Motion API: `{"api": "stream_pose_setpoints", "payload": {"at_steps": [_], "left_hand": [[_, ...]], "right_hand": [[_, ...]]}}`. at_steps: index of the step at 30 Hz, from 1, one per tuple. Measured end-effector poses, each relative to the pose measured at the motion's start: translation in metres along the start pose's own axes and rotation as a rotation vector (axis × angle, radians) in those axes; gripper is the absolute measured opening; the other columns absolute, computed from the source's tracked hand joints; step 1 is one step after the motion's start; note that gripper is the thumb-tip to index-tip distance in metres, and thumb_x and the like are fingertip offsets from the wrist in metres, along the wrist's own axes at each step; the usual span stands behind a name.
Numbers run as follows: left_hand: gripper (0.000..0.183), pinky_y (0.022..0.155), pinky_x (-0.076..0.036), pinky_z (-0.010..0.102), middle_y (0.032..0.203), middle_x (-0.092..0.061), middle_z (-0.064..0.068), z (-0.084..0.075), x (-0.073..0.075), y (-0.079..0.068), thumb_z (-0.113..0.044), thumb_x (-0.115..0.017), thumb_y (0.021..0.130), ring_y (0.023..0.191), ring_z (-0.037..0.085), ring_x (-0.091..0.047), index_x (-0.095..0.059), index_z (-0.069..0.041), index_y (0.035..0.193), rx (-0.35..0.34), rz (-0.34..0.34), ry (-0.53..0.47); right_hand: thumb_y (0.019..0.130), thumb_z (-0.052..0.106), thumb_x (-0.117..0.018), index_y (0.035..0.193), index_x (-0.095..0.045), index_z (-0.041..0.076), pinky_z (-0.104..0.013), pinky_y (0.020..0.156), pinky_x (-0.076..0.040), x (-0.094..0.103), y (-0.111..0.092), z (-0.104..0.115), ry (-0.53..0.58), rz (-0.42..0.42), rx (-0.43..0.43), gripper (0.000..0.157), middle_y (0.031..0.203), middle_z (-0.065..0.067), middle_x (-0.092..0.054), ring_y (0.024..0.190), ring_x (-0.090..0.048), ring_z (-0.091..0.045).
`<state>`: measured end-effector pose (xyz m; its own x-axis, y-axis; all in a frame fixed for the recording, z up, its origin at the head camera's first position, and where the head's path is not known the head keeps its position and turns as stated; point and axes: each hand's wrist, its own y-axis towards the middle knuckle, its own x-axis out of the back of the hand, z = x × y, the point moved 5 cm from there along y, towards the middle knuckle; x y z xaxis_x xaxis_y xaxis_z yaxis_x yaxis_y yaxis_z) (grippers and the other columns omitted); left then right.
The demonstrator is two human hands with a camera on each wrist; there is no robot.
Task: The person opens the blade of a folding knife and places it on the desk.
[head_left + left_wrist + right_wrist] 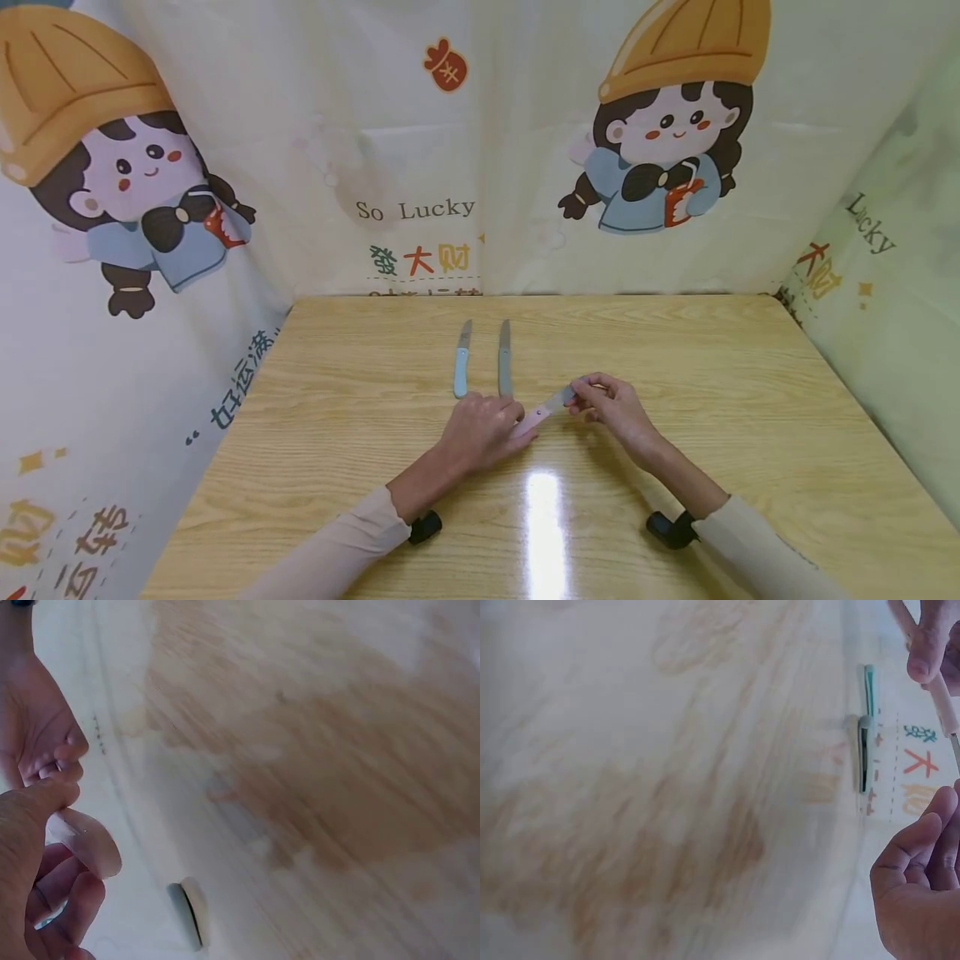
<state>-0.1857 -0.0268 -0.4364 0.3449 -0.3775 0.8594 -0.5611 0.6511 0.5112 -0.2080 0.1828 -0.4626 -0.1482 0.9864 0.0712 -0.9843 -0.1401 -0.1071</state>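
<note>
A folding knife with a pale pink handle (pixel 538 413) is held above the table between both hands, its blade unfolded. The left hand (pixel 480 429) grips the handle, thumb along it; the left wrist view shows the rounded pink handle end (pixel 96 847) between thumb and fingers. At the blade's far end, the right hand (pixel 618 412) pinches the metal between thumb and fingertips, which hide the tip. Beyond the left hand lie two more open folding knives, one light blue (pixel 461 372) and one grey-green (pixel 505 371), blades pointing away. The left hand partly covers the grey-green handle's near end.
The wooden table (pixel 337 358) runs back to a printed curtain (pixel 525 167) with cartoon figures and lettering, which also hangs at both sides. Dark wrist devices (pixel 671 529) sit below each forearm. A bright light reflection (pixel 546 533) shows on the tabletop near the front.
</note>
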Motion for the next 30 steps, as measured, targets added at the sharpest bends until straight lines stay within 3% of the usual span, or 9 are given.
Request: {"api": "stream_pose_setpoints", "payload": {"at_steps": [7, 12, 16, 20, 25, 30], "left_hand": [[0.027, 0.043, -0.031, 0.016, 0.062, -0.052, -0.012, -0.003, -0.008, 0.005, -0.035, -0.069, 0.097, 0.049, -0.001, -0.039, -0.069, -0.017, 0.078, 0.155, 0.113, -0.214], [0.032, 0.042, -0.030, 0.018, 0.058, -0.044, -0.013, -0.006, -0.013, 0.009, -0.032, -0.060, 0.103, 0.046, 0.000, -0.037, -0.063, -0.017, 0.076, 0.266, 0.194, -0.348], [0.032, 0.045, -0.038, 0.020, 0.065, -0.055, -0.012, -0.003, -0.018, 0.009, -0.033, -0.055, 0.107, 0.049, 0.002, -0.045, -0.071, -0.012, 0.090, 0.409, 0.210, -0.576], [0.032, 0.051, -0.047, 0.023, 0.078, -0.067, -0.007, 0.000, -0.021, 0.010, -0.031, -0.054, 0.108, 0.058, 0.003, -0.057, -0.074, -0.007, 0.103, 0.504, 0.196, -0.772], [0.032, 0.052, -0.046, 0.023, 0.078, -0.067, -0.007, 0.002, -0.021, 0.013, -0.029, -0.053, 0.108, 0.059, 0.005, -0.057, -0.073, -0.004, 0.105, 0.529, 0.201, -0.839], [0.043, 0.049, -0.042, 0.025, 0.071, -0.066, -0.006, 0.007, -0.023, 0.009, -0.046, -0.053, 0.105, 0.055, 0.008, -0.054, -0.072, -0.008, 0.104, 0.591, 0.199, -0.868]], "right_hand": [[0.106, 0.036, -0.056, 0.112, -0.061, -0.008, -0.037, 0.078, -0.055, -0.004, 0.000, 0.006, 0.026, 0.012, 0.035, 0.044, 0.096, -0.014, -0.068, 0.086, -0.066, -0.021], [0.107, 0.031, -0.056, 0.116, -0.062, -0.007, -0.043, 0.084, -0.054, -0.016, 0.001, 0.003, 0.005, 0.084, 0.065, 0.040, 0.108, -0.015, -0.066, 0.095, -0.066, -0.024], [0.103, 0.021, -0.063, 0.120, -0.060, -0.006, -0.044, 0.088, -0.054, -0.020, 0.002, -0.002, -0.015, 0.100, 0.080, 0.032, 0.115, -0.014, -0.065, 0.099, -0.067, -0.023], [0.103, 0.019, -0.063, 0.127, -0.055, -0.008, -0.043, 0.088, -0.054, -0.024, 0.006, -0.003, 0.013, 0.131, 0.070, 0.037, 0.117, -0.016, -0.066, 0.099, -0.069, -0.023], [0.105, 0.021, -0.059, 0.134, -0.052, -0.013, -0.044, 0.088, -0.054, -0.028, 0.011, -0.002, 0.025, 0.171, 0.031, 0.044, 0.112, -0.015, -0.069, 0.097, -0.068, -0.023], [0.104, 0.023, -0.062, 0.124, -0.062, -0.010, -0.038, 0.085, -0.054, -0.027, 0.020, 0.009, -0.054, 0.140, 0.054, 0.039, 0.102, -0.010, -0.069, 0.094, -0.064, -0.023]]}}
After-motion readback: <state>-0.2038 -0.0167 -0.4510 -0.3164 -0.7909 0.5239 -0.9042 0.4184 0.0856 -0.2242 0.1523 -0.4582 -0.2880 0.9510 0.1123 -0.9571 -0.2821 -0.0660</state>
